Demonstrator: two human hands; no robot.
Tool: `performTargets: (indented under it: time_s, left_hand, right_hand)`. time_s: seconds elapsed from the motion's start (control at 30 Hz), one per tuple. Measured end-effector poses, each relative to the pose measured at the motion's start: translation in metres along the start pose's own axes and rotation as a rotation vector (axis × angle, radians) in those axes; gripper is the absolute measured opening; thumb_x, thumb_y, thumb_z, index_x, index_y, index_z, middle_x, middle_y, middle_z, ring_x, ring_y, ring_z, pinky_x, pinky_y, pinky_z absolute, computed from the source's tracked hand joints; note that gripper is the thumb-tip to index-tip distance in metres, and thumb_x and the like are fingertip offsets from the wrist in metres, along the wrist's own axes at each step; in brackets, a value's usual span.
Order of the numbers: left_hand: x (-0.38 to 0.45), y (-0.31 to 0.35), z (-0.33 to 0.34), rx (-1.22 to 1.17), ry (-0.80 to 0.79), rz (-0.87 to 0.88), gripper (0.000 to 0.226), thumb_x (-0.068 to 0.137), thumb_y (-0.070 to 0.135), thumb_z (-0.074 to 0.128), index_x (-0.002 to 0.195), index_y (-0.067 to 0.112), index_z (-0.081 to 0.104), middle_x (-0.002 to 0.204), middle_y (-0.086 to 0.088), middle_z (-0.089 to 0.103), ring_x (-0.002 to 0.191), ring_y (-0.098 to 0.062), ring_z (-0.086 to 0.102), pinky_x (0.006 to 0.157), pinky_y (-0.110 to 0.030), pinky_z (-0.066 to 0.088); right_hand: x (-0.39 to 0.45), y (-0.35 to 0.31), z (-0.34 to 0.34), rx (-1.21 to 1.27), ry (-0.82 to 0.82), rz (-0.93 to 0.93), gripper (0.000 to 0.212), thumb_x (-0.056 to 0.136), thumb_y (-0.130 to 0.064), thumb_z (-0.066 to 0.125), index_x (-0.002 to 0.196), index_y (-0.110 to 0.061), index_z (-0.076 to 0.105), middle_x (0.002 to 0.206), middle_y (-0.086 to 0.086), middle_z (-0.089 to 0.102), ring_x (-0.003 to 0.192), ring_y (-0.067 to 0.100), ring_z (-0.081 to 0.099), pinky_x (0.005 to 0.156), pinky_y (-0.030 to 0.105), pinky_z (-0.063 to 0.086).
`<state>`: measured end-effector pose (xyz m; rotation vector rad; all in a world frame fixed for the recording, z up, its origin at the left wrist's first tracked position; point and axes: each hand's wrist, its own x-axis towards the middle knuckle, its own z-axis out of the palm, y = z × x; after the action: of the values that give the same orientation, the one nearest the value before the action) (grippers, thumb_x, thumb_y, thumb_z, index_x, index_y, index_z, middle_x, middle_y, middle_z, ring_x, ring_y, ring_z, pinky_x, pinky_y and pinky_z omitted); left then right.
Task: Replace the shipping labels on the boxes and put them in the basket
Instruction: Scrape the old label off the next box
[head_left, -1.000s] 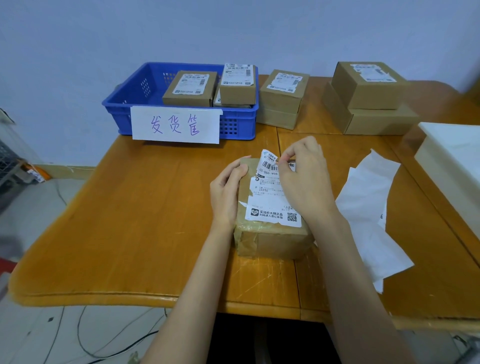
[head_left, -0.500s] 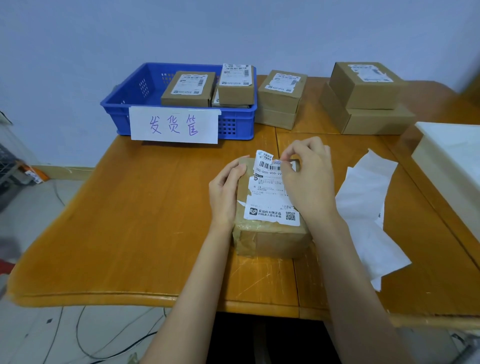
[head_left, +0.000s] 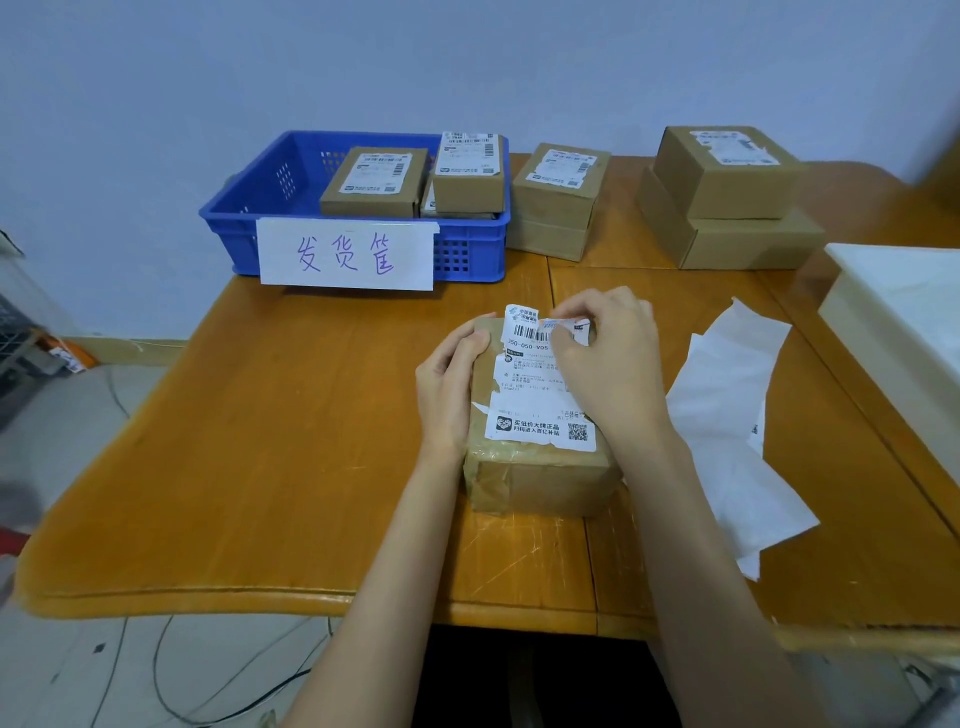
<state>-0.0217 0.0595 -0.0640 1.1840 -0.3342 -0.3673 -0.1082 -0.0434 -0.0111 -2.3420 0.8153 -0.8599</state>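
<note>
Two hands at work mid-bench: left hand (head_left: 451, 384) curled round box (head_left: 537, 467), steadying; right hand (head_left: 608, 358) fingers (head_left: 563, 340) pinching label (head_left: 524, 395) top edge, peeling. Next: slow, flat pull to avoid tearing. Basket (head_left: 358, 218) at far left corner.

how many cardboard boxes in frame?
At least 7: one box under the hands, two in the blue basket with a third partly hidden beneath, two stacked right of the basket, two stacked at far right. More may be hidden.
</note>
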Motion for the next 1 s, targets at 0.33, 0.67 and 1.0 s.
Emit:
performTargets:
  time_s: [0.33, 0.67, 1.0]
  left_hand:
    - [0.0009, -0.0022, -0.0005, 0.022, -0.002, -0.005, 0.021, 0.097, 0.014, 0.058, 0.11, 0.013, 0.074, 0.104, -0.007, 0.075, 0.089, -0.013, 0.066, 0.071, -0.021, 0.05]
    - [0.0004, -0.0011, -0.0004, 0.006, 0.005, -0.005, 0.02, 0.096, 0.012, 0.058, 0.108, 0.014, 0.074, 0.104, -0.002, 0.075, 0.093, -0.013, 0.068, 0.075, -0.02, 0.051]
    - [0.002, -0.0031, -0.0011, 0.028, 0.011, 0.014, 0.026, 0.096, 0.012, 0.058, 0.117, 0.005, 0.071, 0.111, -0.008, 0.074, 0.098, -0.014, 0.068, 0.077, -0.019, 0.052]
  right_hand:
    - [-0.0026, 0.0012, -0.0012, -0.019, 0.093, -0.028, 0.009, 0.091, -0.022, 0.064, 0.085, -0.028, 0.068, 0.089, -0.018, 0.053, 0.101, 0.002, 0.031, 0.08, 0.019, 0.018]
    - [-0.0037, -0.0013, -0.003, -0.027, 0.111, 0.132, 0.03, 0.088, -0.029, 0.065, 0.118, -0.027, 0.058, 0.104, -0.01, 0.051, 0.107, 0.011, 0.042, 0.088, 0.027, 0.033]
    - [-0.0048, 0.0046, -0.0001, -0.054, 0.165, 0.063, 0.006, 0.094, -0.015, 0.056, 0.088, -0.015, 0.058, 0.097, -0.007, 0.045, 0.1, 0.008, 0.03, 0.083, 0.018, 0.029]
